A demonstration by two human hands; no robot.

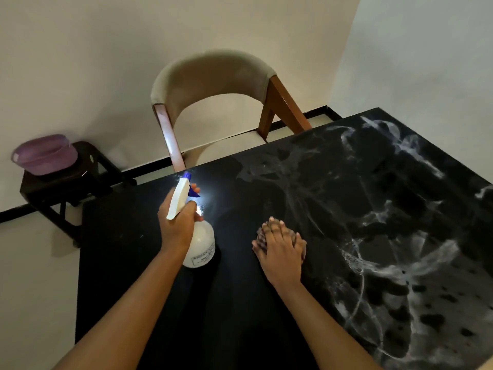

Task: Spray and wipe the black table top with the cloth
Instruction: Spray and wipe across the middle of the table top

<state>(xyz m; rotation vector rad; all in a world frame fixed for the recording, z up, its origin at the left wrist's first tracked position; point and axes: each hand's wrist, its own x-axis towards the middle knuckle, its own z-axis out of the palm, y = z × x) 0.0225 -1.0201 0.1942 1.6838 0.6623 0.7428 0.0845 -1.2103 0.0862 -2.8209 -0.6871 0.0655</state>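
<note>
The black table top point(232, 303) fills the lower part of the view, with white marbled streaks across its right half. My left hand point(177, 225) grips a white spray bottle point(202, 244) with a blue nozzle, held above the table's left part, nozzle pointing toward the far edge. A bright wet patch glints just past the nozzle. My right hand point(280, 249) lies flat, fingers together, pressing a cloth point(260, 235) onto the table middle. Only a small edge of the cloth shows around the fingers.
A beige upholstered chair point(213, 78) with wooden legs stands at the table's far edge. A dark stool point(69, 188) at the left carries a purple basin point(44, 154). Pale walls close the back and the right.
</note>
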